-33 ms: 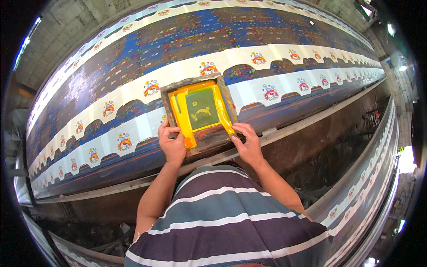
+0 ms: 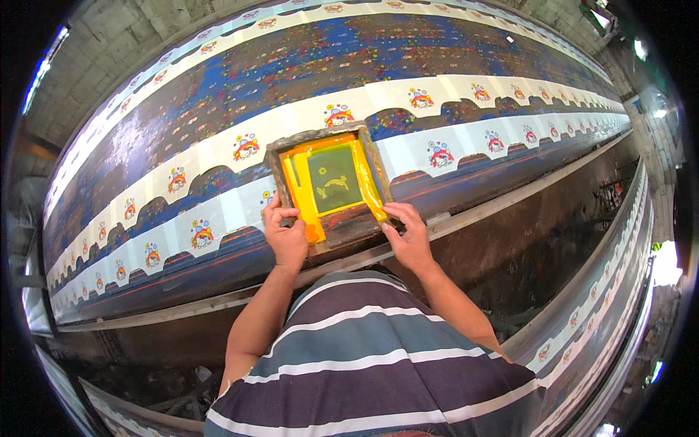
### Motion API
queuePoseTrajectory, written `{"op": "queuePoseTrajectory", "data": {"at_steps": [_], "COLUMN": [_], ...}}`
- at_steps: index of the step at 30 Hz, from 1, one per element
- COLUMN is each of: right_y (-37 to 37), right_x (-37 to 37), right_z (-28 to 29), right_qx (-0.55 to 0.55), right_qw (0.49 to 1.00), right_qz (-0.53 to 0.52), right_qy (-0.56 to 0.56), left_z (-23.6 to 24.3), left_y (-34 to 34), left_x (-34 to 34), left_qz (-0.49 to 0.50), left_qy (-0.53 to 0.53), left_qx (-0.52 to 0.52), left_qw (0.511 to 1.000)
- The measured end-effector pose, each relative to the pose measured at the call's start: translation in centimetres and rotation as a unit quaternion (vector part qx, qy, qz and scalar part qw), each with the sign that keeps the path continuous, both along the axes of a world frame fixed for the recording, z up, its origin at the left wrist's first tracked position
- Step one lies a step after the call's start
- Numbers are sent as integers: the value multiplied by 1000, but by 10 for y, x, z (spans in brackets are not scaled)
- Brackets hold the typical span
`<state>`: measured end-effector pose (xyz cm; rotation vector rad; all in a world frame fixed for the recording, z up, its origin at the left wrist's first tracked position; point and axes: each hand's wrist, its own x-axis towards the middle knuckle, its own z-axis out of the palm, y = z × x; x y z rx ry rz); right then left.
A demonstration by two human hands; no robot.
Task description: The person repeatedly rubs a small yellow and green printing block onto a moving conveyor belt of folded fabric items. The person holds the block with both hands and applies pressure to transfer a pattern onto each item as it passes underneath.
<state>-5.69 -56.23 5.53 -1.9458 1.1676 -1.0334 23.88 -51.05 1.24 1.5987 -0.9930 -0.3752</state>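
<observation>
A screen-printing frame (image 2: 376,166) of worn, stained wood lies over the nearest row of white printed pieces. Inside it, bright yellow-orange ink (image 2: 303,195) surrounds a greenish mesh window (image 2: 342,191) showing small light motifs. My left hand (image 2: 286,239) grips the frame's near left corner, with fingers bent and thumb by the ink. At the near right corner, my right hand (image 2: 409,237) pinches the wood between thumb and fingers. The frame hides whatever piece is under it.
White scalloped pieces (image 2: 204,233) with colourful cartoon prints run in rows along a long, ink-spotted table (image 2: 313,65). A rail (image 2: 466,204) borders its near edge. Behind me on the right stands another table with printed rows (image 2: 582,313).
The frame has shifted very slightly right and toward me, both hands moving with it. My grip looks the same.
</observation>
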Motion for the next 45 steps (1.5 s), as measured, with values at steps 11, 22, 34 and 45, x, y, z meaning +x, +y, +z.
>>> {"op": "queuePoseTrajectory", "data": {"at_steps": [11, 22, 34, 45], "right_y": [-66, -80, -88, -86], "right_x": [-96, -80, -27, -31], "right_z": [-1, 30, 45, 46], "right_qx": [36, -113, -211, -152], "right_qw": [997, 965, 914, 911], "right_qz": [61, 232, 289, 306], "right_qy": [-18, 54, 193, 232], "left_z": [-32, -21, -32, -35], "left_y": [-55, -52, -53, -51], "left_x": [-72, -65, -67, -72], "left_qz": [-18, -11, -32, 9], "left_qy": [159, 230, 229, 125], "left_qx": [-32, 26, -16, 24], "left_qw": [987, 973, 973, 992]}}
